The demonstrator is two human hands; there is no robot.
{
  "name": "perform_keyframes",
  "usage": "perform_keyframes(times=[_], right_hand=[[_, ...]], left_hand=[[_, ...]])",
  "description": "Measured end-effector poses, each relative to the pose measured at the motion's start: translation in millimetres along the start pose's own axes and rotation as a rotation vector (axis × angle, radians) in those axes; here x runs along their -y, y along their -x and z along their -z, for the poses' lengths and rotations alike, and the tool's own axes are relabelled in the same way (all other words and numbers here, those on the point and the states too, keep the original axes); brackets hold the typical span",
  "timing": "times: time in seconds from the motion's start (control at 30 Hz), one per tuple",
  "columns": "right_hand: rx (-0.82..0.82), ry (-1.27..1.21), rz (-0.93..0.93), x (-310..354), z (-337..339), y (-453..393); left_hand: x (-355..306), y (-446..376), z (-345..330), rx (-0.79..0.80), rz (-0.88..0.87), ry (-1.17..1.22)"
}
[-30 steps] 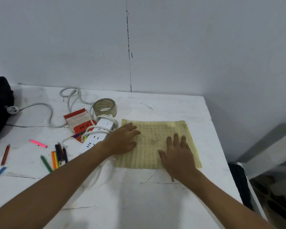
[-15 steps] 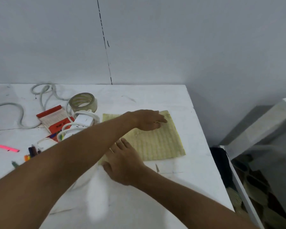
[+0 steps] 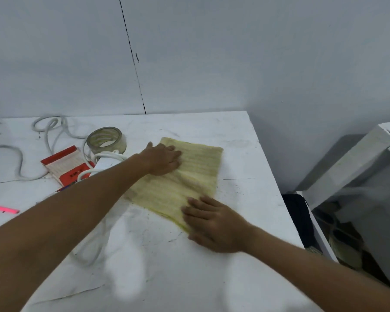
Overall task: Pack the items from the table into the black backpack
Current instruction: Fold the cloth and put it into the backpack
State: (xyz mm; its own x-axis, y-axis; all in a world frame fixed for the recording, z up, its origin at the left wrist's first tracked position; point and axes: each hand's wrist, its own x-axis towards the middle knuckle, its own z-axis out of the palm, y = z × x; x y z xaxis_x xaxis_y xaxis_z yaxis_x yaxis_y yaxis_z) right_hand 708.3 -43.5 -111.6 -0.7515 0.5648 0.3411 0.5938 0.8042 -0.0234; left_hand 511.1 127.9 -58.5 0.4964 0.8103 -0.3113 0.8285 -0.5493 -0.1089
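Flattening one yellow cloth [image 3: 185, 176] on the worktop [image 3: 189, 278]: packing looked barely begun, with no backpack in view.
Both hands lay flat with fingers straight, gripping nothing: left hand [image 3: 161, 159] on the cloth's far corner, right hand [image 3: 214, 224] on its near corner. Left of the left hand waited one white power strip [image 3: 105, 164] with its cable, one red-and-white packet [image 3: 64, 164], one tape roll [image 3: 106, 139] and, nearer the person, one pink pen [image 3: 2, 208], all unpacked.

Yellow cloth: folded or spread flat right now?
Folded: the yellow cloth shows doubled layers along its near edge, with the left hand and right hand pressing it flat.
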Motion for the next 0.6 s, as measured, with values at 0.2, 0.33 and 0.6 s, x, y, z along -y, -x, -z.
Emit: perform_keyframes(times=[0.2,0.33,0.6], right_hand=[[0.125,-0.115,0.051,-32.9,24.8,42.2],[0.14,-0.162,0.047,-40.7,32.1,51.1],[0.109,-0.109,0.125,-48.9,38.1,46.5]], left_hand=[[5.9,15.2,-5.5,0.022,0.083,0.04],[-1.3,16.5,-12.0,-0.004,0.127,-0.025],[-8.3,81.2,-46.7,-0.074,-0.206,0.013]])
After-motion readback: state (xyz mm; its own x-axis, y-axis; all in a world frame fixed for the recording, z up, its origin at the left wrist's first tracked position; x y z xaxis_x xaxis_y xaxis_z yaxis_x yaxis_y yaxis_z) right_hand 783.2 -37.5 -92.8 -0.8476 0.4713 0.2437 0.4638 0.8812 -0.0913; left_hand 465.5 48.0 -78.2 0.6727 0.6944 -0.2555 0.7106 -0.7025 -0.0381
